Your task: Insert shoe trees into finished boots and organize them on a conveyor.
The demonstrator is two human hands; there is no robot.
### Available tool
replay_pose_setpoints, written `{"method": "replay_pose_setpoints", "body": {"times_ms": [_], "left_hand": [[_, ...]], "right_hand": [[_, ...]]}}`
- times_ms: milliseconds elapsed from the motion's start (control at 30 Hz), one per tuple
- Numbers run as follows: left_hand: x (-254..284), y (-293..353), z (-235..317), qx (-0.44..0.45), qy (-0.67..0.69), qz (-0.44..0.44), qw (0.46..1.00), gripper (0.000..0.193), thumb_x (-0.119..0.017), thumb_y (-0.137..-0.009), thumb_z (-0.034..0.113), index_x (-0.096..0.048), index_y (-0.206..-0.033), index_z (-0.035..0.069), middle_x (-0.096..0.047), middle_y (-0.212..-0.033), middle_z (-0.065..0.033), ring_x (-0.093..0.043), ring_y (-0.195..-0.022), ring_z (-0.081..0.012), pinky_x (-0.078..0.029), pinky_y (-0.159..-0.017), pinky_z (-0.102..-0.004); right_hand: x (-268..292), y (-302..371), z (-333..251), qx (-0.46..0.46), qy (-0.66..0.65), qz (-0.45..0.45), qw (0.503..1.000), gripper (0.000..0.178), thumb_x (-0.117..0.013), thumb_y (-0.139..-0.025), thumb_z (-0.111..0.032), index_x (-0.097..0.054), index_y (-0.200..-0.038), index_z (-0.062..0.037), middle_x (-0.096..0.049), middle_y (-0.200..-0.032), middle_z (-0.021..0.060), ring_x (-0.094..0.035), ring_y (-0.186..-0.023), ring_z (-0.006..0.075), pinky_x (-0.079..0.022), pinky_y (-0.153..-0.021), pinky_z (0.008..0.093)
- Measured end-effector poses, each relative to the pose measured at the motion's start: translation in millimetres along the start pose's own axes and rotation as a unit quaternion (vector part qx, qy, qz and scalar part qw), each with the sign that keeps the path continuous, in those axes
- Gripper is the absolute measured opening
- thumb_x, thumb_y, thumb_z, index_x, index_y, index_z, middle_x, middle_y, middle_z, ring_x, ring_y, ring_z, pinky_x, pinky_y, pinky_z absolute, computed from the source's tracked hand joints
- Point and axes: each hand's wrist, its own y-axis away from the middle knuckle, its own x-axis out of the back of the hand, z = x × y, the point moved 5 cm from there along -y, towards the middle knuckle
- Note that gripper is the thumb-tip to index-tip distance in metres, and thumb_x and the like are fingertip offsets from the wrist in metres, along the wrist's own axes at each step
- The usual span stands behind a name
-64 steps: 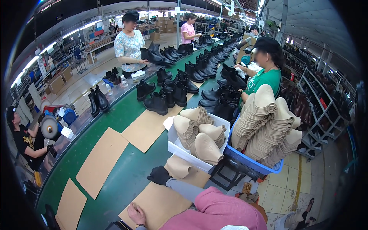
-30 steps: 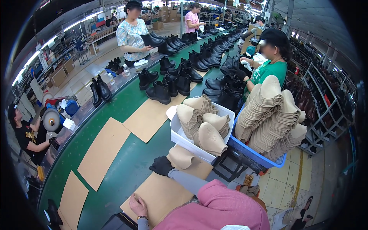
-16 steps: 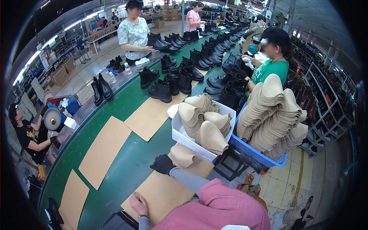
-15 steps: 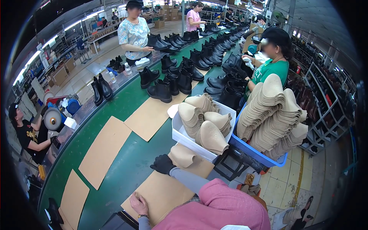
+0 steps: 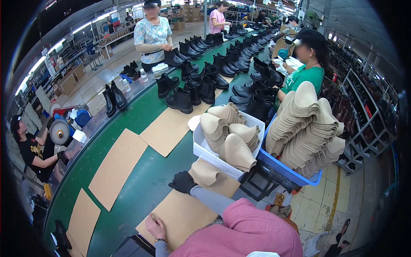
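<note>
My bare left hand (image 5: 155, 227), with a watch at the wrist, lies open on the near left part of a tan cardboard sheet (image 5: 182, 212). My right hand (image 5: 183, 182) wears a black glove and rests at the far edge of the same sheet, its fingers loosely bent and nothing visible in it. Beside the glove, a curved beige shoe insert (image 5: 204, 172) sits on the cardboard. A white box (image 5: 218, 163) just beyond holds stacked inserts of the same sort. The cardboard lies over the green conveyor belt (image 5: 147, 182).
A blue basket (image 5: 291, 169) of tall insert stacks stands at the right. Further cardboard sheets (image 5: 118, 167) lie along the belt. Black ankle boots (image 5: 179, 101) line it farther off. Co-workers stand on both sides; a person in green (image 5: 306, 77) is nearest on the right.
My hands and the cardboard stay almost in place. Across the belt, the co-worker in the patterned top has lowered the boot and drawn the hands together above it.
</note>
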Motion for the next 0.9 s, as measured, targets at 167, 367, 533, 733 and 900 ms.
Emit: {"method": "replay_pose_setpoints", "body": {"times_ms": [167, 367, 533, 733, 900], "left_hand": [[0, -1, 0, 0.000, 0.001, -0.003, 1.000, 0.038, -0.061, -0.083, 0.007, -0.055, -0.120, -0.003, -0.052, -0.080, -0.0150, -0.052, -0.075, -0.0314, -0.043, -0.072, -0.0457], [1, -1, -3, -0.003, 0.001, 0.004, 1.000, 0.039, -0.061, -0.083, 0.006, -0.054, -0.120, -0.003, -0.052, -0.080, -0.0153, -0.052, -0.075, -0.0314, -0.043, -0.072, -0.0456], [10, -3, 6, 0.009, 0.006, 0.002, 1.000, 0.036, -0.063, -0.082, 0.007, -0.057, -0.116, -0.001, -0.056, -0.081, -0.0139, -0.054, -0.078, -0.0316, -0.045, -0.074, -0.0460], [18, -4, 14, -0.031, -0.011, 0.043, 0.999, 0.035, -0.062, -0.081, 0.007, -0.057, -0.114, -0.001, -0.058, -0.086, -0.0153, -0.057, -0.081, -0.0326, -0.047, -0.075, -0.0452], [17, -4, 9, 0.001, -0.005, 0.024, 1.000, 0.034, -0.065, -0.081, 0.011, -0.058, -0.113, 0.002, -0.058, -0.084, -0.0144, -0.057, -0.083, -0.0330, -0.047, -0.077, -0.0456]], "right_hand": [[2, -1, 0, -0.004, 0.006, -0.009, 1.000, 0.045, -0.051, -0.094, -0.050, -0.074, -0.082, -0.0132, -0.068, -0.093, 0.0078, -0.063, -0.092, 0.0262, -0.045, -0.082, 0.0427], [-1, -3, -2, 0.008, -0.008, 0.027, 1.000, 0.045, -0.052, -0.093, -0.049, -0.074, -0.078, -0.0122, -0.067, -0.088, 0.0084, -0.062, -0.089, 0.0268, -0.045, -0.080, 0.0429], [-6, -5, -2, 0.006, -0.012, 0.037, 0.999, 0.046, -0.053, -0.091, -0.051, -0.074, -0.076, -0.0127, -0.066, -0.086, 0.0101, -0.062, -0.088, 0.0290, -0.045, -0.079, 0.0450], [-7, -3, -2, 0.002, -0.002, 0.014, 1.000, 0.047, -0.051, -0.091, -0.053, -0.075, -0.080, -0.0143, -0.069, -0.091, 0.0079, -0.065, -0.088, 0.0277, -0.047, -0.078, 0.0442], [-9, -4, -3, 0.016, 0.000, 0.044, 0.999, 0.045, -0.053, -0.090, -0.051, -0.074, -0.076, -0.0138, -0.068, -0.086, 0.0074, -0.064, -0.085, 0.0274, -0.046, -0.076, 0.0442]]}}
